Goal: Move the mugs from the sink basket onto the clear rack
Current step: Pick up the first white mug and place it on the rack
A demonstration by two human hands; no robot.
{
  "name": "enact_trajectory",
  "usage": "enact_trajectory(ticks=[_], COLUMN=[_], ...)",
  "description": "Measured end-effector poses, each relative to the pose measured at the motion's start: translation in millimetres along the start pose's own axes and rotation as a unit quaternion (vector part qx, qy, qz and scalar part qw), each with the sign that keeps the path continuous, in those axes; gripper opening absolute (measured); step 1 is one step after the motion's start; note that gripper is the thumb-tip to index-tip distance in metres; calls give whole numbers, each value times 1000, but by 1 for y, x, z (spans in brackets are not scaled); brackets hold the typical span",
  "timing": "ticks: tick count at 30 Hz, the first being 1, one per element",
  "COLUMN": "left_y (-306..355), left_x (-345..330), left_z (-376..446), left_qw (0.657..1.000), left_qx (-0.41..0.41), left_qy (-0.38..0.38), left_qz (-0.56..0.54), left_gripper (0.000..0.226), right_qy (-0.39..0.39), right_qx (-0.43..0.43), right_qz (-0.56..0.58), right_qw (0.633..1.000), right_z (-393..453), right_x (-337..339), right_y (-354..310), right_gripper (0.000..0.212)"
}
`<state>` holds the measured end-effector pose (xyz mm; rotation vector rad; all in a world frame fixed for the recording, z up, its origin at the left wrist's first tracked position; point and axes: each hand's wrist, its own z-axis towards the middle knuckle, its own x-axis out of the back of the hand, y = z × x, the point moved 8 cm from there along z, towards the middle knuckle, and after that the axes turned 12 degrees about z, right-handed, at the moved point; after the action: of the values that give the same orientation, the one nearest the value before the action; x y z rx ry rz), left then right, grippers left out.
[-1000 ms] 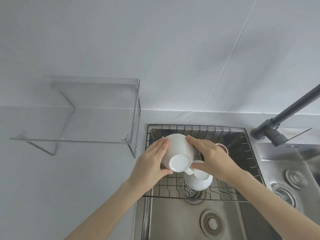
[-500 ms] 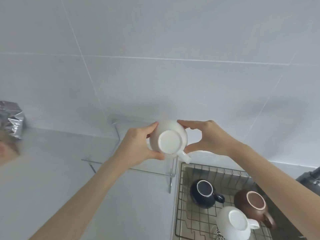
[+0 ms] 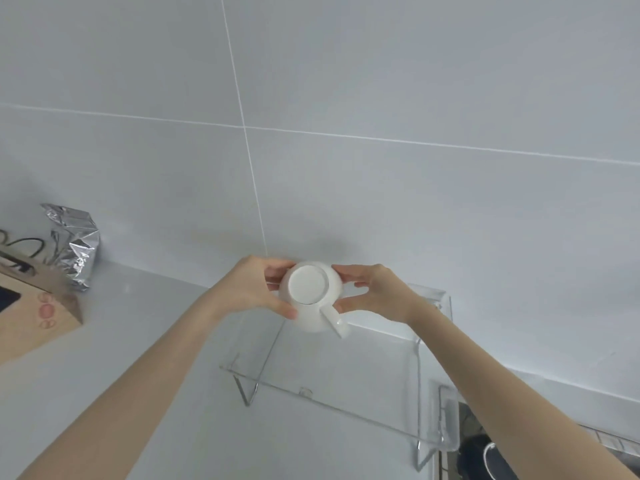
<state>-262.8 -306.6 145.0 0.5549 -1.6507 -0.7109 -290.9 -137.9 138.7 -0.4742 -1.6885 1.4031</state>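
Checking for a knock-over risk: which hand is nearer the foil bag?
Left. The left hand grips the white mug on the foil bag side; the right hand is beyond.

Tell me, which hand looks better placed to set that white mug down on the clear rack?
Probably the right hand: it grips the white mug next to the handle, over the clear rack. The left hand steadies the far side.

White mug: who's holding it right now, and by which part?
Both hands hold the white mug upside down by its round body: left hand on one side, right hand on the other. The handle is untouched.
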Motion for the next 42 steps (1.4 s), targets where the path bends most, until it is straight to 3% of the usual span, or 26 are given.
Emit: enact_trajectory(ticks=[9, 21, 30, 35, 39, 42], left_y=[-50, -50, -54, -48, -39, -4], left_x=[0, -3, -4, -7, -7, -4], left_z=[35, 45, 42, 36, 32, 20], left_qw=[999, 998, 999, 999, 993, 971], left_qx=[14, -3, 15, 16, 41, 36], left_qy=[-33, -59, -38, -46, -21, 72], left_qz=[-28, -4, 23, 18, 107, 226], left_gripper=[70, 66, 78, 55, 51, 36], right_qy=[-15, 10, 20, 34, 74, 114], right_qx=[-37, -40, -56, -54, -62, -64], right_qz=[42, 119, 165, 134, 112, 96], right_qw=[998, 992, 985, 989, 989, 987], right_z=[47, 57, 55, 54, 45, 24], right_x=[-20, -17, -22, -24, -20, 0], right_y=[38, 52, 60, 59, 51, 36], right_gripper=[52, 45, 42, 39, 45, 51])
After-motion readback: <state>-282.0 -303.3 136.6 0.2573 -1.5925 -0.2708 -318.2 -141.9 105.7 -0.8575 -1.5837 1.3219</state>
